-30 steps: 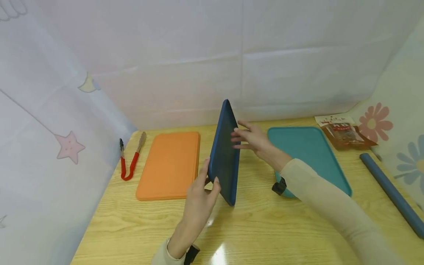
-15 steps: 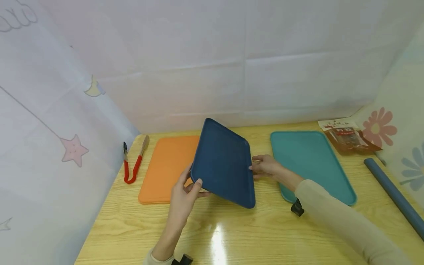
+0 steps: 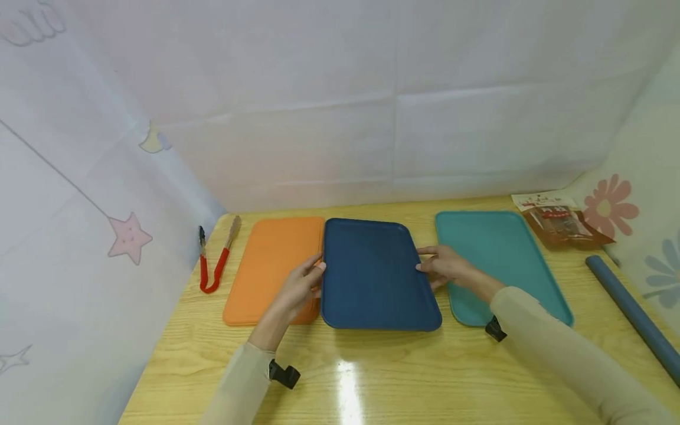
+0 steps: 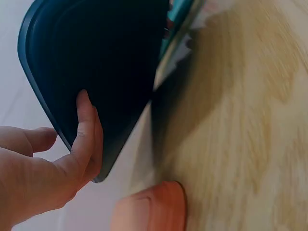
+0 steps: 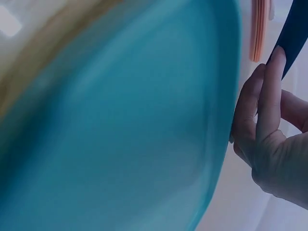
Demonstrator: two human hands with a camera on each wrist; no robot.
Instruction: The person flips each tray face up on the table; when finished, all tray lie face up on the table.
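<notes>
A dark blue rectangular tray (image 3: pixel 374 274) faces up, close over the table's middle, with a shadow beneath its near edge. My left hand (image 3: pixel 300 283) grips its left edge, thumb at the rim; in the left wrist view the fingers (image 4: pixel 86 130) lie against the tray's underside. On the opposite edge, my right hand (image 3: pixel 443 265) pinches the rim between thumb and fingers. To the left lies a stack of orange trays (image 3: pixel 268 268), partly behind my left hand. A teal tray (image 3: pixel 496 265) lies at the right, under my right wrist.
Red-handled tongs (image 3: pixel 215 271) lie spread at the far left of the wooden table (image 3: pixel 393 378). At the back right is a brown food packet (image 3: pixel 563 221), and a long blue-grey roll (image 3: pixel 632 319) runs along the right edge. Printed cloth (image 3: pixel 319 118) hangs behind the table.
The blue tray has swung from nearly upright to almost flat and come lower. My right hand went from reaching with spread fingers to pinching its right edge; the left kept its grip.
</notes>
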